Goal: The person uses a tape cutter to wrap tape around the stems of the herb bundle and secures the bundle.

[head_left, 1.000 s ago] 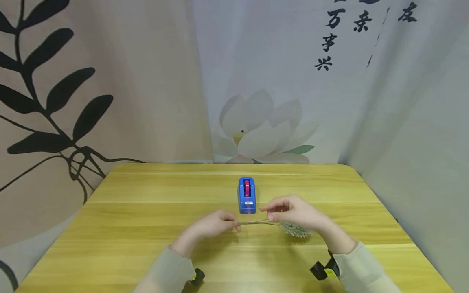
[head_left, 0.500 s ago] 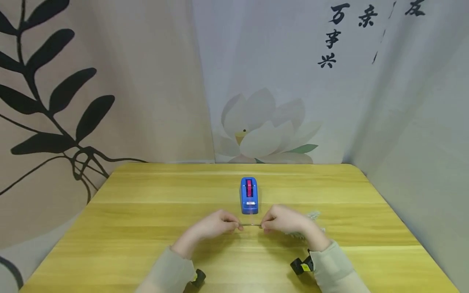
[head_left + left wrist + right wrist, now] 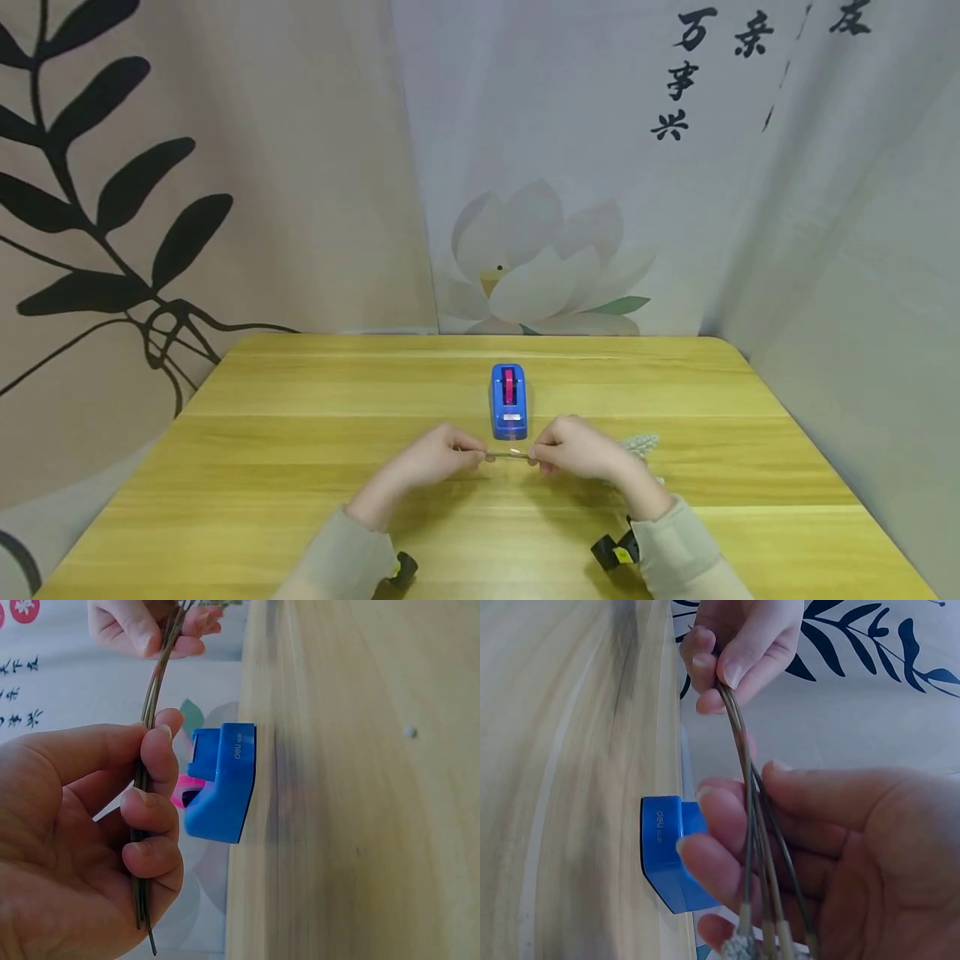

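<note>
A thin bunch of dried flowers stretches sideways between my hands, its brown stems point(image 3: 510, 455) visible in the gap. My left hand point(image 3: 442, 457) grips the stem ends, with fingers curled round them in the left wrist view point(image 3: 142, 817). Farther along, my right hand point(image 3: 577, 450) pinches the stems between thumb and fingers. The pale, fluffy flower heads point(image 3: 641, 444) stick out beyond the right hand, which partly hides them. A small shiny patch, apparently clear tape, shows at the stems. Just behind them stands a blue tape dispenser point(image 3: 497, 408) with a pink core.
The yellow wooden table point(image 3: 337, 383) extends around both hands. Printed curtains point(image 3: 322, 208) hang behind its far edge and along the right side. Black cameras point(image 3: 617, 552) are strapped at both wrists. A small pale speck point(image 3: 409, 732) shows in the left wrist view.
My right hand has moved left from beside the flower heads and now pinches the stems. Over the last half second the stems have risen slightly in view. The left hand has kept its grip.
</note>
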`<state>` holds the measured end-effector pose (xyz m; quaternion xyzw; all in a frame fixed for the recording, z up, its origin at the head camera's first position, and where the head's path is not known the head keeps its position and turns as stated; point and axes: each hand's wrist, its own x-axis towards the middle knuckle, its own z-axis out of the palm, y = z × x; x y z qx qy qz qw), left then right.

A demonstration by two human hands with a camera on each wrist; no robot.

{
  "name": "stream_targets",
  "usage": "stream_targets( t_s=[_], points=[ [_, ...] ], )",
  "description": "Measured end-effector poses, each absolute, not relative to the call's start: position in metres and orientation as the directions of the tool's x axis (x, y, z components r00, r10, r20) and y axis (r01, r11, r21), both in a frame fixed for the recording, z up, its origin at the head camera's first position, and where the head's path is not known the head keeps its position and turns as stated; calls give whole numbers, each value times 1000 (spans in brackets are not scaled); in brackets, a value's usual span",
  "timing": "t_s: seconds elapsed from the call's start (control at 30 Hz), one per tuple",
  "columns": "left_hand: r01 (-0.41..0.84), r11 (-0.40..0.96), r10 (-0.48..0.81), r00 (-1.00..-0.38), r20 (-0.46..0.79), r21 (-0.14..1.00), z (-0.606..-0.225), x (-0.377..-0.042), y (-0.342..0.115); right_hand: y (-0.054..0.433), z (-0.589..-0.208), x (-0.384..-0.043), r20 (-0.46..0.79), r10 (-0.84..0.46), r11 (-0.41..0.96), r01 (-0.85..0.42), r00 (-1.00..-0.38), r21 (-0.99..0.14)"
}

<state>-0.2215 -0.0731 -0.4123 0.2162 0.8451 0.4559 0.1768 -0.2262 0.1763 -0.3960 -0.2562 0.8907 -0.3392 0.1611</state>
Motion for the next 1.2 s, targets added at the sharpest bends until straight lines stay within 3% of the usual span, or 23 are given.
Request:
stream_targets(
  t_s=[0.73,1.2],
  points=[
    [192,505,511,-852,-113,841,-419,-221,-69,169,-401,-222,-67,-507,678,-349,-860,-647],
    [329,594,578,-810,-105,734,-414,-225,-63,164,-400,-218,14,-465,754,-405,-885,-518]
  ],
)
